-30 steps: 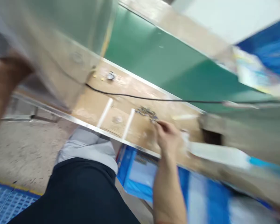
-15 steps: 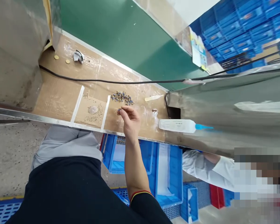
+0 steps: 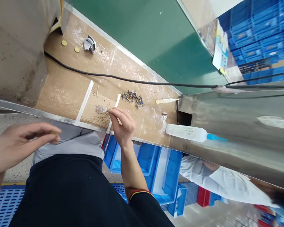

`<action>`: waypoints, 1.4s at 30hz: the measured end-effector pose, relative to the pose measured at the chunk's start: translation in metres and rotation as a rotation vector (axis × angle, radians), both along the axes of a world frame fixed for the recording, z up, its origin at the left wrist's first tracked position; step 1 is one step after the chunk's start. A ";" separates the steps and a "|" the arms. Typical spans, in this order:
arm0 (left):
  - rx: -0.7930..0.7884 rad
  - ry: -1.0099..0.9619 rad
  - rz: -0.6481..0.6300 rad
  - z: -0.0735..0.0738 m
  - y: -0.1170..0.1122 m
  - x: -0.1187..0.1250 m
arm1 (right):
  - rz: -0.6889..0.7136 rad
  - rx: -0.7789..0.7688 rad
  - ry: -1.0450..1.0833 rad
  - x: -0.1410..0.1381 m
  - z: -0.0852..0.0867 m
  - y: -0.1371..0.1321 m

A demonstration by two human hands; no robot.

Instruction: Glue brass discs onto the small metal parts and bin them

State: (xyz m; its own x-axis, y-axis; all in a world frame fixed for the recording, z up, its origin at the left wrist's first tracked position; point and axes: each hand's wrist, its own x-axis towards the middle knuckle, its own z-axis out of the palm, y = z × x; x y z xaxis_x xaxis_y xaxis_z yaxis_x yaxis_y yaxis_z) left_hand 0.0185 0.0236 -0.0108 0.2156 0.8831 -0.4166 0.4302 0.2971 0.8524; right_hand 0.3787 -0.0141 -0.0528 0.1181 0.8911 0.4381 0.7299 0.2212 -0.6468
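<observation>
My right hand (image 3: 122,123) reaches over the cardboard-covered bench (image 3: 61,91). Its thumb and forefinger are pinched on a small metal part, right beside a clear glue blob (image 3: 101,109) between two white tape strips. A pile of several small metal parts (image 3: 133,97) lies just beyond the hand. My left hand (image 3: 21,143) hovers at the left, off the bench edge and above my lap. Its fingertips are pressed together on something small and tan that I cannot make out.
A white glue bottle with a blue tip (image 3: 189,132) lies at the right by a metal housing (image 3: 239,126). A black cable (image 3: 90,73) crosses the bench. Two brass discs (image 3: 70,46), crumpled foil (image 3: 90,44) and a wooden stick (image 3: 167,101) lie about. Blue bins (image 3: 144,160) stand below; a co-worker's white sleeve (image 3: 210,176) shows.
My right hand moved left from the pile of parts to the glue blob, still pinched. My left hand came into view at the left. The camera tilted.
</observation>
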 end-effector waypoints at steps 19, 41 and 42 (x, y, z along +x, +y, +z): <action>0.061 -0.320 0.172 -0.037 0.010 0.074 | 0.064 0.075 -0.104 0.000 -0.005 -0.002; 0.064 -0.349 0.175 -0.042 0.008 0.073 | 0.020 -0.042 -0.008 0.002 -0.001 -0.001; 0.065 -0.347 0.173 -0.042 0.008 0.073 | 0.014 -0.048 -0.002 0.002 -0.001 -0.001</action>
State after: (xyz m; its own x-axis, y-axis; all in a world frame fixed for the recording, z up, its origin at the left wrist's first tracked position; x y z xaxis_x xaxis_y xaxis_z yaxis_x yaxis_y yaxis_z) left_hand 0.0912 0.0317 -0.0527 0.1790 0.9408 -0.2877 0.0616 0.2811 0.9577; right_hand 0.3807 -0.0146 -0.0539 0.1041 0.9127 0.3952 0.7284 0.2006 -0.6551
